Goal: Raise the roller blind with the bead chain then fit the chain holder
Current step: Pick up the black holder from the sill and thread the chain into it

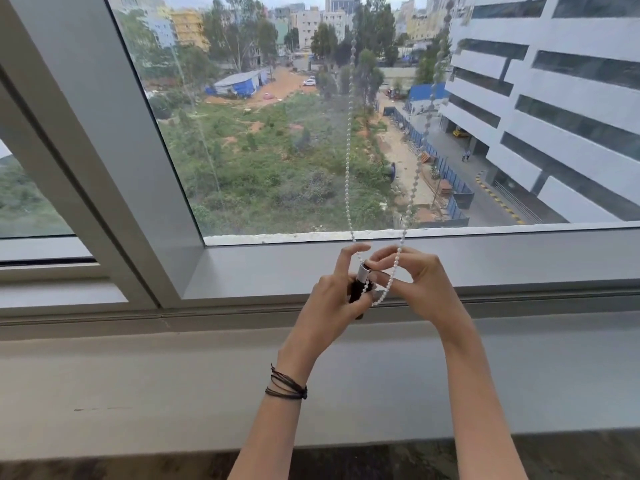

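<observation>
A white bead chain (347, 161) hangs in two strands in front of the window glass and loops at the bottom between my hands. My left hand (329, 303) grips the chain holder (360, 282), a small piece with a black body and a silvery top, held upright. My right hand (415, 282) pinches the lower loop of the chain right beside the holder's top, fingertips touching it. The roller blind itself is out of view above the frame.
The grey window frame (104, 161) runs diagonally at the left, and its bottom rail (519, 258) lies just behind my hands. A wide pale sill (138, 382) stretches below them. Dark cords circle my left wrist (287, 388).
</observation>
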Demonstrator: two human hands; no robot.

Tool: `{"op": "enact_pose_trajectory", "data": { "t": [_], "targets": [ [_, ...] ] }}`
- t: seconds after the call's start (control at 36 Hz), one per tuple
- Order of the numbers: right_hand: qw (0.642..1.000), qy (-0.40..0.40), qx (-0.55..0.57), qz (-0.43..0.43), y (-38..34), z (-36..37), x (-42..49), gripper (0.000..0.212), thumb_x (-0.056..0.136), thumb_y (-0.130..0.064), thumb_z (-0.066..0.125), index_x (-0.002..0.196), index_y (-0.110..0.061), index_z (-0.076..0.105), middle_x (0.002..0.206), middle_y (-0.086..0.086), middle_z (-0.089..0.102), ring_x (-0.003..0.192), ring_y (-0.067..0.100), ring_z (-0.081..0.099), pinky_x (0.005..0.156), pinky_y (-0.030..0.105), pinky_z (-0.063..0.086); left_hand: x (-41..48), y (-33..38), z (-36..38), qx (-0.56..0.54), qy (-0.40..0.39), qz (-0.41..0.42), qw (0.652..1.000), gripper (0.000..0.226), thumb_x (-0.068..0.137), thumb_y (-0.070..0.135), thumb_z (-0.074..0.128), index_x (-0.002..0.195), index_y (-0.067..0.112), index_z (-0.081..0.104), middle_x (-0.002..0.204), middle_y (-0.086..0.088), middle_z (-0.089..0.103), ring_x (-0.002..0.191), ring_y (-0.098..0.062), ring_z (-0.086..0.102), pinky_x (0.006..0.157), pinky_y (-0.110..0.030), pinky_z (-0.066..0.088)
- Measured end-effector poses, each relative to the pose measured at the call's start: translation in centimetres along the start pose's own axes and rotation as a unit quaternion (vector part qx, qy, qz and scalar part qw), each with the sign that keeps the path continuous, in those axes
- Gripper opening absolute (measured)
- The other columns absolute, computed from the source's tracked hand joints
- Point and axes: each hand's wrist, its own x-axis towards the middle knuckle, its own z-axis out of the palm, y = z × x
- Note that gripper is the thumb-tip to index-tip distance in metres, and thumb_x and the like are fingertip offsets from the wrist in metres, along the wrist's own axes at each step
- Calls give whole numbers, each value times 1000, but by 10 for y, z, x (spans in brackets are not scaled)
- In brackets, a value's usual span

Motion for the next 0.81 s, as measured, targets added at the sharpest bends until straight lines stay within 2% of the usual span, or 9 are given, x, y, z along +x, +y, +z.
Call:
{"op": "enact_pose_trajectory", "data": {
  "t": [0.06, 0.14, 0.19, 0.31, 0.44, 0.56, 0.61, 0.67, 0.81],
  "targets": [
    [1000, -14, 12, 4, -1, -1, 0, 28, 74, -9, 74, 84, -35, 74, 89, -12, 68, 84, 11, 65, 81, 25, 51, 0, 1, -2, -8, -12, 0, 1000, 49, 86, 33, 61, 125, 40, 33, 65, -8, 62, 55, -28, 54, 58, -31, 46],
    [999, -35, 24, 10, -3, -4, 0, 37, 75, 0, 71, 83, -36, 73, 90, -11, 69, 86, 9, 64, 82, 21, 50, 0, 1, -4, -18, -35, -5, 999, 49, 84, 38, 58, 125, 41, 32, 68, -13, 62, 61, -36, 57, 64, -44, 53],
    [998, -48, 32, 15, -3, -5, 1, 41, 74, 6, 70, 84, -33, 74, 90, -11, 69, 86, 9, 65, 82, 19, 50, 0, 2, -5, -21, -44, -7, 999, 49, 86, 31, 58, 125, 44, 31, 69, -15, 62, 63, -38, 57, 68, -49, 53],
    [999, -40, 24, 7, -6, -4, 2, 42, 73, 5, 71, 84, -35, 74, 88, -11, 70, 85, 11, 65, 82, 20, 49, 3, 0, -8, -18, -44, -5, 999, 56, 88, 15, 60, 126, 45, 32, 70, -11, 64, 63, -37, 56, 67, -47, 53],
    [1000, -5, 6, 5, -4, -3, -1, 31, 74, 2, 73, 83, -28, 75, 87, -3, 70, 84, 14, 65, 81, 23, 50, 2, 2, -6, -20, -30, -5, 999, 53, 89, 21, 58, 128, 43, 30, 71, -15, 63, 62, -38, 56, 68, -48, 54],
    [1000, 10, -16, 12, -1, 1, -3, 8, 75, -6, 73, 82, -11, 75, 84, 0, 68, 82, 10, 64, 80, 24, 48, 0, 1, -1, -25, -22, -9, 999, 52, 89, 19, 55, 128, 41, 30, 71, -19, 61, 62, -36, 54, 64, -46, 51],
    [1000, 18, -19, 8, -1, 2, -5, 15, 75, -9, 73, 79, -23, 72, 83, -4, 67, 81, 7, 64, 79, 17, 47, 0, -1, 2, -24, -15, -3, 1000, 52, 90, 16, 56, 128, 40, 31, 67, -18, 57, 54, -26, 45, 56, -34, 44],
    [999, 28, -21, -1, -2, 3, -6, 22, 75, -14, 72, 77, -35, 69, 82, -10, 66, 80, 1, 64, 78, 12, 45, -1, -2, 5, -20, -10, 2, 1000, 51, 91, 15, 57, 128, 40, 31, 65, -16, 55, 52, -22, 39, 55, -26, 39],
    [999, 36, -15, 10, 1, 4, -8, 15, 74, -25, 69, 76, -40, 68, 85, -8, 67, 82, 6, 65, 80, 15, 47, -2, -2, 6, -33, -10, -6, 999, 52, 91, 16, 58, 127, 39, 29, 66, -20, 58, 58, -33, 46, 58, -29, 42]
  ]
}}
